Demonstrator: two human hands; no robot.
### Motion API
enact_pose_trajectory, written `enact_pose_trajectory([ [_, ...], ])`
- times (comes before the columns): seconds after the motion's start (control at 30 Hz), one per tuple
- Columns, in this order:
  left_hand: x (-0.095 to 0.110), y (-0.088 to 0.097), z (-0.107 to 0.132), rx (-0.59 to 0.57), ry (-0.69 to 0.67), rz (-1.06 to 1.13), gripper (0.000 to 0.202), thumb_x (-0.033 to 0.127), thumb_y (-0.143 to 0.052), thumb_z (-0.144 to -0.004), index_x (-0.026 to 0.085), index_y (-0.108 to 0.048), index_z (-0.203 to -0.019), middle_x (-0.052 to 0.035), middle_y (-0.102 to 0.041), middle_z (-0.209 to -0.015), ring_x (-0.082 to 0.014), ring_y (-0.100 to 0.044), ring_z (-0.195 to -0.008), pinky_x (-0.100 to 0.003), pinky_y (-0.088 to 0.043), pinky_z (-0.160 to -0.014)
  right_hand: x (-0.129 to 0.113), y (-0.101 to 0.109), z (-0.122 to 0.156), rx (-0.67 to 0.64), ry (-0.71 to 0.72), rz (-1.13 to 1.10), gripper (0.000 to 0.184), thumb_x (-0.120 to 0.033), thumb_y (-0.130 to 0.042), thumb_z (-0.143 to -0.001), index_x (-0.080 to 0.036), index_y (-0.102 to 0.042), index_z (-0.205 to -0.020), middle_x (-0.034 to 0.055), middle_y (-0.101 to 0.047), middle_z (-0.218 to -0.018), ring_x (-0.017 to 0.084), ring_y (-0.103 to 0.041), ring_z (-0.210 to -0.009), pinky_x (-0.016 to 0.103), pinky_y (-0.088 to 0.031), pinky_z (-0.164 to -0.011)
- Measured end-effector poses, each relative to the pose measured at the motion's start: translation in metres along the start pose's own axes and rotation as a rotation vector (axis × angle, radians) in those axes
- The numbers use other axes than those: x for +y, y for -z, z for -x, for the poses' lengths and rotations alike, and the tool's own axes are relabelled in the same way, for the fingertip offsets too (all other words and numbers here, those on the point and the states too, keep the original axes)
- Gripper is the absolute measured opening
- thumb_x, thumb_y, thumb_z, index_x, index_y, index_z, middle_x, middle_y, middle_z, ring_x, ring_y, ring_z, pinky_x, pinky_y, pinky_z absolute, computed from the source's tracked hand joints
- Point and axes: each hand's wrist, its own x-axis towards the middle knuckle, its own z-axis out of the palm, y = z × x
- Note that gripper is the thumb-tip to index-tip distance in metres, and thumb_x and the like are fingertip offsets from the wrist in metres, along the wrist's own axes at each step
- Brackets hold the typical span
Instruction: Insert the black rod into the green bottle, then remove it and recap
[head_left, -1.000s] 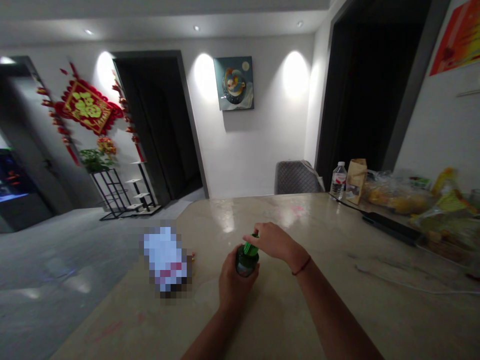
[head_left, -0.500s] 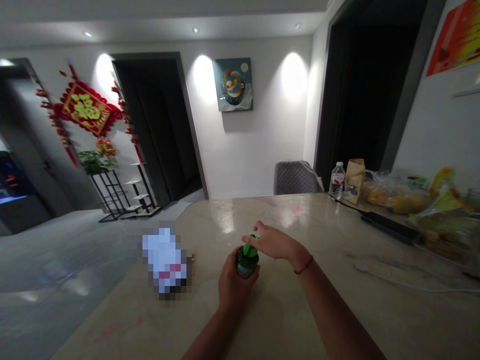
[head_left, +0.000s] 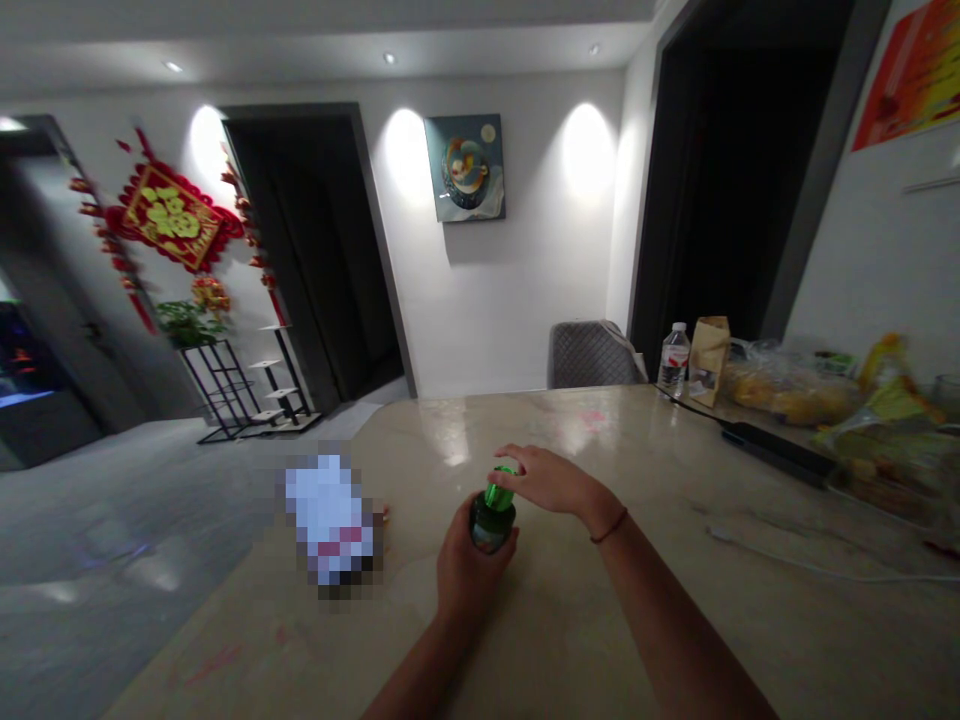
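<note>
A small dark green bottle [head_left: 491,530] with a paler label stands tilted on the table in front of me. My left hand [head_left: 469,560] is wrapped round its body from the left and below, thumb and fingers on both sides. On top sits a bright green ribbed cap [head_left: 499,490]. My right hand [head_left: 544,478] reaches in from the right, its thumb against the upper part of the cap and its forefinger bent over beyond it. The other right fingers are partly hidden. A reddish cord circles the right wrist.
Left of my hands on the stone-topped table [head_left: 420,470] lies a blurred-out pale object [head_left: 330,515]. At the far right stand a water bottle [head_left: 674,362], a paper bag [head_left: 709,358], bagged food [head_left: 795,390] and a black power strip [head_left: 780,455]. A white cable [head_left: 810,565] crosses the right side.
My right thumb and fingers have shifted slightly round the cap, the forefinger reaching a little further left. My left hand keeps hold of the bottle almost unmoved.
</note>
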Motion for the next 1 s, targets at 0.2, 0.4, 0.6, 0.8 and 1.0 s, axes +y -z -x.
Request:
enact_pose_trajectory([
  [0.2,-0.0013,0.0006,-0.0002,-0.021,0.042,0.014,0.056,0.041,-0.061,-0.064,0.02,-0.044,-0.114,-0.006,-0.061,-0.102,-0.0202,-0.059,-0.091,-0.031,-0.046,-0.077,-0.0004,-0.0049,-0.0026,0.035,-0.048,-0.006,0.033,-0.039,-0.053,-0.074,-0.016,-0.057,-0.097,0.0065,-0.064,-0.08,0.015,-0.056,-0.07,0.023,-0.037,-0.062],
  [0.4,0.0032,0.0011,0.0012,-0.04,0.01,0.047,0.055,0.038,-0.061,-0.063,0.02,-0.045,-0.113,-0.0051,-0.061,-0.1,-0.0187,-0.059,-0.088,-0.03,-0.046,-0.076,0.0029,-0.0099,-0.0046,0.061,-0.124,0.042,0.041,-0.043,-0.054,-0.071,-0.015,-0.052,-0.1,0.0084,-0.063,-0.085,0.017,-0.057,-0.071,0.024,-0.036,-0.061],
  [0.6,0.0041,0.0016,0.0018,-0.048,0.005,0.045,0.055,0.038,-0.061,-0.063,0.02,-0.046,-0.112,-0.0054,-0.061,-0.1,-0.0188,-0.059,-0.088,-0.031,-0.046,-0.077,0.003,-0.0089,-0.0029,0.081,-0.088,0.037,0.04,-0.041,-0.06,-0.066,-0.016,-0.051,-0.096,0.0068,-0.062,-0.084,0.016,-0.056,-0.071,0.024,-0.036,-0.061],
  [0.8,0.0044,0.0022,0.0015,-0.05,0.027,0.04,0.055,0.039,-0.061,-0.063,0.02,-0.045,-0.112,-0.0056,-0.061,-0.1,-0.0197,-0.059,-0.089,-0.031,-0.046,-0.076,0.0017,-0.0077,-0.0017,0.14,-0.101,-0.026,0.054,-0.052,-0.056,-0.069,-0.012,-0.048,-0.105,0.0092,-0.062,-0.082,0.017,-0.058,-0.071,0.025,-0.039,-0.061],
  [1.0,0.005,0.0023,0.001,-0.056,0.035,0.058,0.054,0.038,-0.061,-0.063,0.02,-0.046,-0.112,-0.0057,-0.061,-0.099,-0.0194,-0.059,-0.087,-0.031,-0.046,-0.075,-0.0033,-0.008,-0.003,0.12,-0.12,0.019,0.035,-0.049,-0.049,-0.075,-0.016,-0.061,-0.077,0.0064,-0.063,-0.069,0.017,-0.06,-0.066,0.026,-0.041,-0.061],
])
